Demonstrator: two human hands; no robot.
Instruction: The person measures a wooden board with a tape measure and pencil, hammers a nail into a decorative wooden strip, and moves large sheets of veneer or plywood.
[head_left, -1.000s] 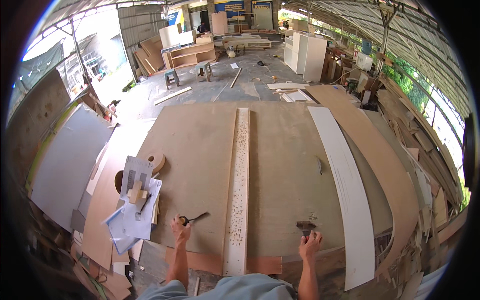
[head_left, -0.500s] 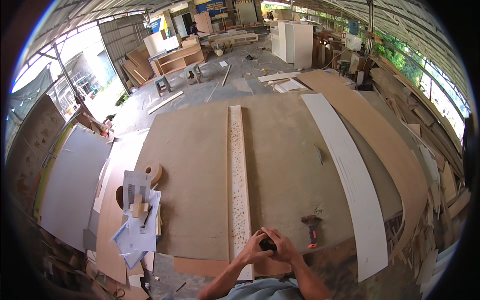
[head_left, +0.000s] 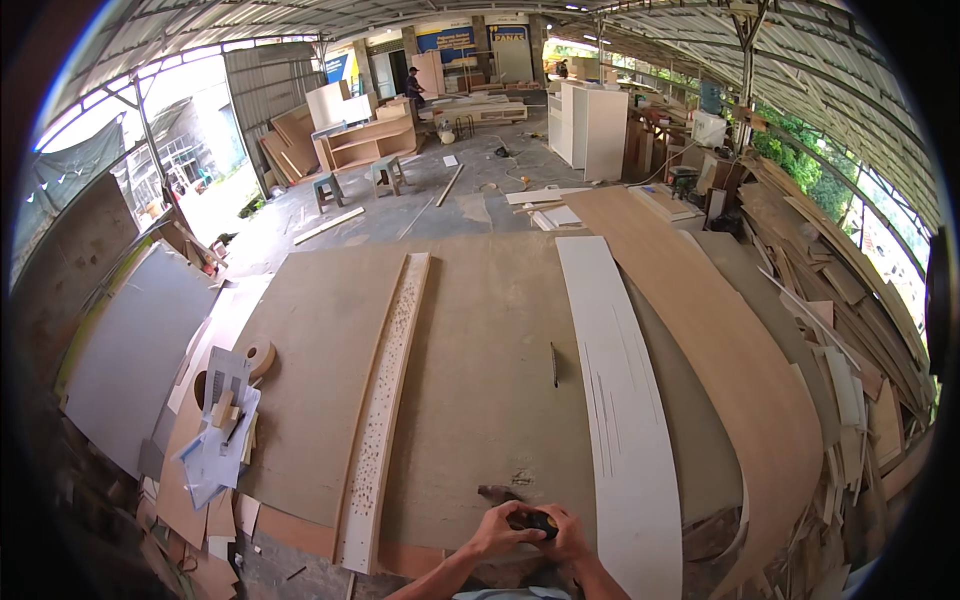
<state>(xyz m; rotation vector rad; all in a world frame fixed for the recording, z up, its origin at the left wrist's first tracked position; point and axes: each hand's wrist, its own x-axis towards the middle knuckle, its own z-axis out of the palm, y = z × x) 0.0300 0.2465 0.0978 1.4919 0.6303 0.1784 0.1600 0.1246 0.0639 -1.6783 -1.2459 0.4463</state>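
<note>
Both hands are together at the near edge of the big brown board. My left hand (head_left: 494, 532) and my right hand (head_left: 570, 537) are closed around a small dark rounded object with a bit of yellow, which looks like a tape measure (head_left: 541, 522). Fingers cover much of it. Just beyond my left hand lies a hammer (head_left: 496, 493), its head showing and its handle hidden behind the hands. To the left, a long narrow wooden panel (head_left: 385, 400) with a speckled white face and raised edges lies across the board. A white strip (head_left: 625, 400) with dark lines lies to the right.
The brown board (head_left: 490, 330) carries a thin dark tool (head_left: 555, 365). At left are papers (head_left: 218, 450) with wood blocks and a tape roll (head_left: 259, 357). A long tan sheet (head_left: 740, 370) and stacked offcuts (head_left: 850, 270) lie right. Stools (head_left: 388, 175) and a distant person (head_left: 414, 88) are beyond.
The view has swung right and up, so the speckled panel now appears farther left. My hands, still around the dark object, have shifted from beside the panel to in front of the hammer.
</note>
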